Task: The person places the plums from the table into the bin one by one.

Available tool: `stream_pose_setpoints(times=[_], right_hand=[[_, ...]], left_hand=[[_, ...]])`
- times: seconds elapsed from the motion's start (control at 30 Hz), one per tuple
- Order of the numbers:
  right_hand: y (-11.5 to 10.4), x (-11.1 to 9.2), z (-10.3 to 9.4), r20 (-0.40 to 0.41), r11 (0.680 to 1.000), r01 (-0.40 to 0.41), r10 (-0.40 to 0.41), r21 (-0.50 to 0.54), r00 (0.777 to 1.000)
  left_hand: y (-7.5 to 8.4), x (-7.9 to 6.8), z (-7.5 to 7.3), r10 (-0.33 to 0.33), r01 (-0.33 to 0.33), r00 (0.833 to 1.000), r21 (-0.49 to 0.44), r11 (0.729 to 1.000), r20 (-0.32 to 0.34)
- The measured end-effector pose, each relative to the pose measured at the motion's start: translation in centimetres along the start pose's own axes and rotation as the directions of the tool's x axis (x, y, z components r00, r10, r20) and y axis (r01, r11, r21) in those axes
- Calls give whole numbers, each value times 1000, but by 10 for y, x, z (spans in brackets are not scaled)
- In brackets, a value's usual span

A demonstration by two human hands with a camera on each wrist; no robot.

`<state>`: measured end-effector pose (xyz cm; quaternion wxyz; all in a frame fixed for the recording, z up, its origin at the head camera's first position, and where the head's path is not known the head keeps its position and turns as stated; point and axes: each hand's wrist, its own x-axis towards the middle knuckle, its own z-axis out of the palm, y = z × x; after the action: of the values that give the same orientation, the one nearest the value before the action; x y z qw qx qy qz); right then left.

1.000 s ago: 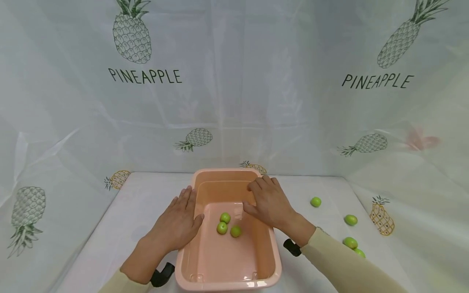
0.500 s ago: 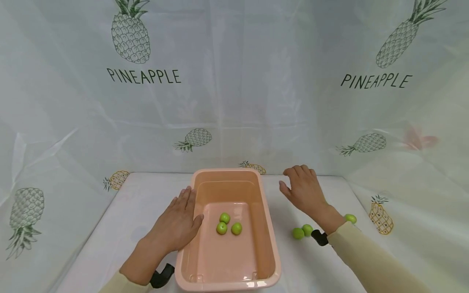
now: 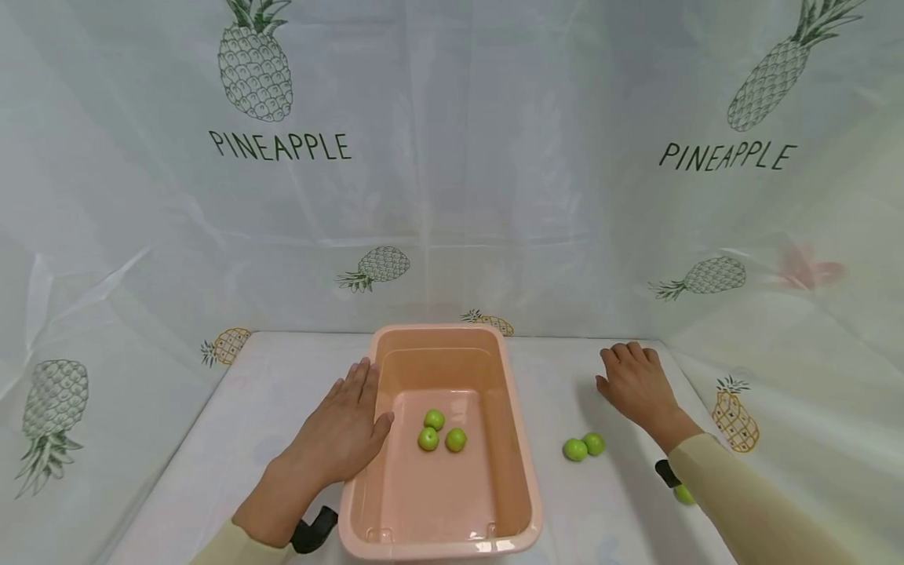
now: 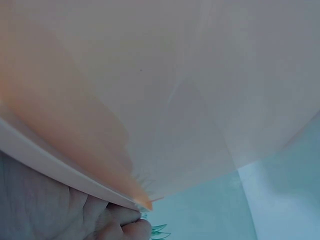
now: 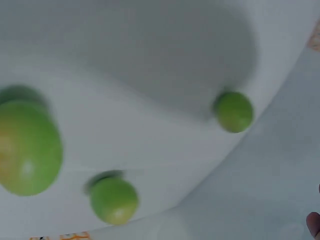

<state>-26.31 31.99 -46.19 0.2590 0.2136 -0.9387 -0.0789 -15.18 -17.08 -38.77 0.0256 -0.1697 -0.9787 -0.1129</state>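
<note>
A peach-coloured plastic tub [image 3: 527,486] holds three small round green fruits [image 3: 455,439] on its floor. Flat along its left rim lies my left hand [image 3: 339,431], fingers straight, thumb over the edge; the left wrist view shows the palm [image 4: 40,205] right against the rim. To the right of the tub, my right hand [image 3: 639,388] hovers over the table, fingers loosely bent and holding nothing. Nearer to me than that hand, two more green fruits [image 3: 575,450] sit side by side. Below the right wrist, the right wrist view shows a large-looking fruit [image 5: 30,150] and two others [image 5: 235,112].
The table has a white cover [image 3: 282,377]. Behind it hangs a pale sheet [image 3: 452,196] printed with pineapples, which also runs along both sides. Another green fruit [image 3: 685,494] peeks out beside the right wrist's black strap [image 3: 666,472].
My right hand has moved from over the tub's right side out to the right, above the table. Two fruits it hid now show beside the tub. My left hand stays on the rim.
</note>
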Motion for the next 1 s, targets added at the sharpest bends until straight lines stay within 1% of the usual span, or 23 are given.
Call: stream_pose_setpoints(times=[0.07,0.3,0.43,0.57,0.73,0.87,0.93,1.0], right_hand=[[5,-7,7,33,1000,6,-6,-22,999],[13,-28,33,105,989,80,-67,-123,992],[14,-32,44,134,982,102,-81,-162,988],[14,-32,49,160,980,98,-71,-172,985],[14,-32,54,168,983,92,-65,-156,984],[15,-31,56,172,984,86,-59,-154,983],[16,-28,56,159,988,64,-41,-143,986],[17,-24,53,122,991,43,-28,-126,992]], left_hand=[[0,0,0,2,-2,1000,-4,1000,0],[0,0,1,-4,4,1000,-9,1000,2],[0,0,-1,-10,10,1000,-10,1000,6],[0,-1,0,-12,12,1000,-21,1000,13],[0,-1,2,-16,16,1000,-21,1000,19],[1,-1,1,-22,22,1000,-21,1000,20],[2,-1,0,-25,25,999,-20,999,20],[2,-1,-1,-26,27,999,-21,999,21]])
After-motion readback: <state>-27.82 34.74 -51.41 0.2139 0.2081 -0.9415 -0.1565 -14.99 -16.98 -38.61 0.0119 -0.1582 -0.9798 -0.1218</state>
